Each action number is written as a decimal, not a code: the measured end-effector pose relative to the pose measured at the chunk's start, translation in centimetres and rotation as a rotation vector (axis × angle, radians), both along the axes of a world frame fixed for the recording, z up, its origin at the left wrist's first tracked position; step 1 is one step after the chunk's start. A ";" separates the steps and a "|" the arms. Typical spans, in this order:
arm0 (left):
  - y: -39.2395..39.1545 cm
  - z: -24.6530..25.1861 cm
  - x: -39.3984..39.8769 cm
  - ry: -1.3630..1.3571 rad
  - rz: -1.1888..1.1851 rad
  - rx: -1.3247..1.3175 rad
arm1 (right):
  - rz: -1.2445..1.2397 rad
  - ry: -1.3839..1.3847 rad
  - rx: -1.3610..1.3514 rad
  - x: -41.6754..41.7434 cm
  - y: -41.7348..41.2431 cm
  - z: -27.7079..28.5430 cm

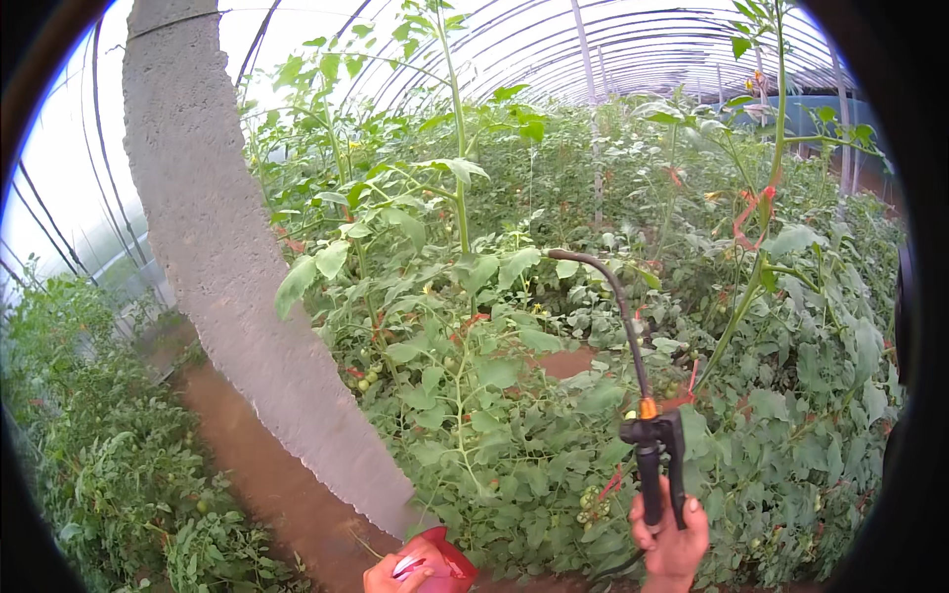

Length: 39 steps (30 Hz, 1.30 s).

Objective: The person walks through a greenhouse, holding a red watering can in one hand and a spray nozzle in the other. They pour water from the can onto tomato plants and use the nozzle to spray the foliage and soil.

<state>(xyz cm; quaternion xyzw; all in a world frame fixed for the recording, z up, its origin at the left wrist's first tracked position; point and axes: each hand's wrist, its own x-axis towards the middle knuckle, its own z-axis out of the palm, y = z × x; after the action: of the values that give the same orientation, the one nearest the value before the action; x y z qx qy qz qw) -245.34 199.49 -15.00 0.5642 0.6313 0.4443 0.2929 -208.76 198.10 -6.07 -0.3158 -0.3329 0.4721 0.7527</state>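
My right hand point(673, 537) is closed around the black handle of a sprayer wand point(650, 471), beside its lever. An orange fitting joins the handle to a thin dark lance point(626, 319), which rises and bends left at its top among tomato leaves. At the bottom edge, my left hand point(400, 574) grips a red plastic object point(445, 563), perhaps a bag or a cup, with a white and dark patch by the fingers. Tomato plants point(482, 370) with green tomatoes point(593, 504) and red ties point(755, 215) stand before me. A dark hose hangs below the right hand.
A thick concrete post point(245, 282) leans across the left side, its foot close to my left hand. Bare brown soil point(245, 445) forms a path between it and more plants point(96, 474). Arched greenhouse ribs point(645, 37) and slim posts point(589, 96) stand behind.
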 end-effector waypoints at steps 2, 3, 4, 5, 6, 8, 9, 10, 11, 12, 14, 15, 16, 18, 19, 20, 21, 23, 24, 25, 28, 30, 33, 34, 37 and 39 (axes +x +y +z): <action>-0.8 -0.1 0.2 0.008 0.032 0.008 | 0.187 0.170 -0.025 -1.1 0.8 -1.8; -1.3 -0.2 0.3 -0.002 0.057 0.015 | 0.287 0.226 -0.026 -1.6 1.1 -2.4; -1.8 -0.2 0.5 -0.011 0.079 0.022 | 0.355 0.215 -0.034 -2.1 1.2 -2.7; -2.3 -0.4 0.4 -0.002 0.096 0.021 | 0.409 0.200 -0.016 -2.5 1.6 -2.7; -2.8 -0.5 0.3 0.012 0.116 0.018 | 0.388 0.159 -0.025 -3.0 2.1 -2.5; -3.6 -0.3 0.2 0.041 0.142 0.012 | 0.355 0.111 0.067 -3.5 3.4 -1.2; -4.0 0.0 0.3 0.054 0.151 0.005 | 0.288 0.007 0.130 -3.4 4.4 0.3; -4.3 0.2 0.5 0.062 0.159 -0.002 | 0.212 -0.093 0.163 -3.3 5.6 2.2; -4.8 0.5 0.8 0.054 0.168 0.002 | 0.135 -0.196 0.198 -3.2 6.8 4.3; -5.1 0.9 1.0 0.046 0.179 0.009 | 0.070 -0.272 0.230 -3.2 8.1 6.5; -5.7 1.4 1.1 0.043 0.200 0.016 | -0.039 -0.393 0.286 -3.6 10.9 11.1; -6.0 1.3 1.1 0.035 0.217 0.037 | -0.081 -0.436 0.312 -3.9 12.4 13.1; -6.3 1.3 1.1 0.029 0.236 0.058 | -0.131 -0.448 0.334 -4.3 14.0 14.6; -6.6 1.0 0.7 0.033 0.256 0.091 | -0.188 -0.471 0.361 -4.7 16.6 17.3; -6.8 0.7 0.3 -0.049 0.219 0.061 | -0.195 -0.477 0.363 -4.6 17.4 18.3; -7.0 0.3 -0.2 -0.130 0.182 0.030 | -0.191 -0.466 0.358 -4.4 18.0 19.2; -7.2 0.1 -0.4 -0.208 0.147 -0.006 | -0.203 -0.469 0.349 -4.4 18.5 19.7; -7.3 0.1 -0.5 -0.170 0.166 -0.023 | -0.228 -0.475 0.331 -4.3 19.2 20.5; -7.4 0.4 -0.8 -0.137 0.175 -0.033 | -0.231 -0.466 0.335 -4.2 19.7 20.4; -7.5 0.5 -0.9 -0.104 0.183 -0.044 | -0.227 -0.464 0.332 -4.1 19.8 20.5; -7.1 -0.5 -0.5 -0.007 0.321 0.132 | -0.209 -0.449 0.328 -3.9 20.0 20.0; -7.0 -0.3 -0.6 0.010 0.326 0.126 | -0.198 -0.453 0.342 -3.7 20.1 19.9; -6.8 -0.2 -0.6 0.026 0.321 0.132 | -0.210 -0.465 0.342 -3.8 19.5 19.9; -6.7 -0.3 -0.7 0.033 0.320 0.128 | -0.226 -0.474 0.341 -3.7 19.4 19.7; -6.9 -0.1 -0.8 0.031 0.334 0.085 | -0.231 -0.463 0.327 -4.0 18.2 18.9; -6.9 0.1 -0.6 0.011 0.338 0.056 | -0.254 -0.446 0.360 -4.5 16.4 17.6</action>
<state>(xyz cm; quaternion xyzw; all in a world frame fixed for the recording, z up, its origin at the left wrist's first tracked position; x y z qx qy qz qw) -245.98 192.61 -14.92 0.4603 0.7061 0.5016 0.1950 -213.30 214.49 11.50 -0.3122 -0.5262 0.2267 0.7578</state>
